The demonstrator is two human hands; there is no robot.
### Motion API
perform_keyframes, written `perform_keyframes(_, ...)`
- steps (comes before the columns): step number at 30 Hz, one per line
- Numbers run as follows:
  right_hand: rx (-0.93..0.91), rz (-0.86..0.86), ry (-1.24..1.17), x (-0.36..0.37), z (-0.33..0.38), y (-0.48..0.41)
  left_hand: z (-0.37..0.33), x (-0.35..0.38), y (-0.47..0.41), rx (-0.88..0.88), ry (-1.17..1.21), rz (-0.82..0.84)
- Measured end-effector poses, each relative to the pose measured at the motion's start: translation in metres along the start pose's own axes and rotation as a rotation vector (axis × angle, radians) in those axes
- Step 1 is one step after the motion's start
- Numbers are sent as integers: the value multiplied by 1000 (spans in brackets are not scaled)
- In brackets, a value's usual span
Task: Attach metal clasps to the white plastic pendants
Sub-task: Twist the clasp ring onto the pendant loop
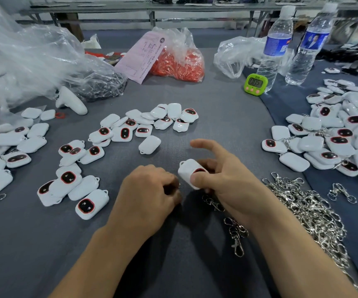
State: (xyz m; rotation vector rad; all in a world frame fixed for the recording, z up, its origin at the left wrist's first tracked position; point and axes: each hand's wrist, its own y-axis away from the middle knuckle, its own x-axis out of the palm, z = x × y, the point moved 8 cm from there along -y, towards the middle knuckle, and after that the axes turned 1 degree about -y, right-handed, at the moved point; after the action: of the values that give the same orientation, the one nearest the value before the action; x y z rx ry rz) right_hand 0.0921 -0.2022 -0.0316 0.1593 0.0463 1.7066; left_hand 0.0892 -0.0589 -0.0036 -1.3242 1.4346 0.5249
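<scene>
Two hands | right grip (223, 181) holds pendant (189, 172) | left grip (150, 190) curled, contents unclear | clasp pile (307, 211) beside, timer (256, 83) beyond

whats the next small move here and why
Probably bring the left hand up to the bare loop of the pendant that the right hand pinches; its fingers curl close by, but whether they hold anything is hidden.

White pendant (190, 173) tilted, loop up-left; metal clasps (309, 211) heaped rightward.
</scene>
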Motion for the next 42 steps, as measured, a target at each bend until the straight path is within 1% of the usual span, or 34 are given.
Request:
perform_keyframes(2,-26,-55,77,-5,0,1,2,3,-1,-4,37,20)
perform_keyframes(4,-94,-112,239,-11,5,1,3,4,-1,-6,73,32)
perform_keyframes(7,-145,-109,391,-10,9,1,5,7,-2,-34,128,62)
perform_keyframes(9,-153,-164,474,-14,11,1,9,8,-2,-71,162,54)
perform_keyframes(11,-147,-199,510,-14,11,1,13,8,-2,-110,206,57)
perform_keyframes(15,-124,-195,586,-11,8,-1,14,9,-1,-117,264,76)
perform_keyframes(22,-178,-188,607,-5,15,4,14,9,0,-111,287,110)
perform_keyframes(30,-193,-207,742,1,21,7,10,8,1,-68,241,71)
perform_keyframes(34,-157,-210,786,2,17,7,11,6,2,-59,234,50)
perform_keyframes(38,-148,-206,706,-2,15,7,14,9,0,-80,249,69)
perform_keyframes(42,-140,-249,587,-6,13,5,17,11,-1,-99,282,88)
